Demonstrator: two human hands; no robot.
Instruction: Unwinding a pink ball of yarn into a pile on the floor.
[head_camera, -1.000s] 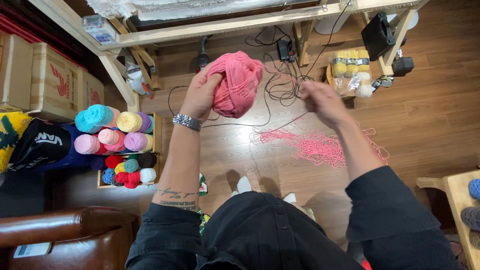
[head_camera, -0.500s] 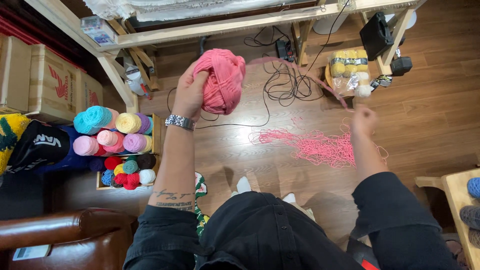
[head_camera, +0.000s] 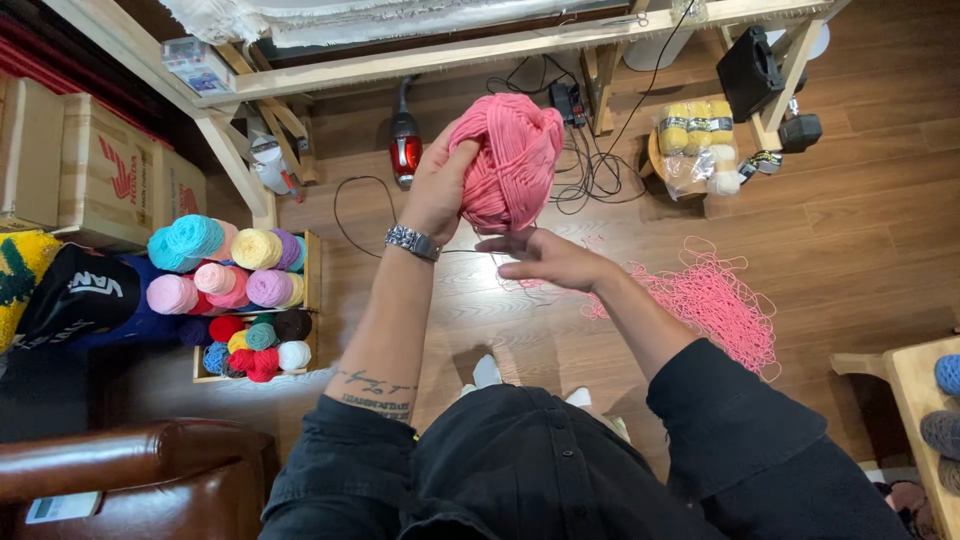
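Observation:
My left hand (head_camera: 440, 185) grips a big ball of pink yarn (head_camera: 508, 160), held up over the wooden floor; a metal watch (head_camera: 412, 241) is on that wrist. My right hand (head_camera: 545, 257) is just below the ball, fingers pointing left and pinching a thin pink strand. That strand trails down to a loose tangle of pink yarn (head_camera: 710, 300) spread on the floor to the right.
A wooden crate of several coloured yarn balls (head_camera: 240, 290) stands at left, with cardboard boxes (head_camera: 95, 170) behind it. A wooden frame table (head_camera: 480, 45) spans the top, with cables (head_camera: 590, 170), a red vacuum (head_camera: 405, 145) and a bag of yellow yarn (head_camera: 695, 145) beneath. A brown leather seat (head_camera: 130, 480) is bottom left.
My right hand swung from out at the right back in under the ball. The left hand kept hold of the ball, shifting it slightly right.

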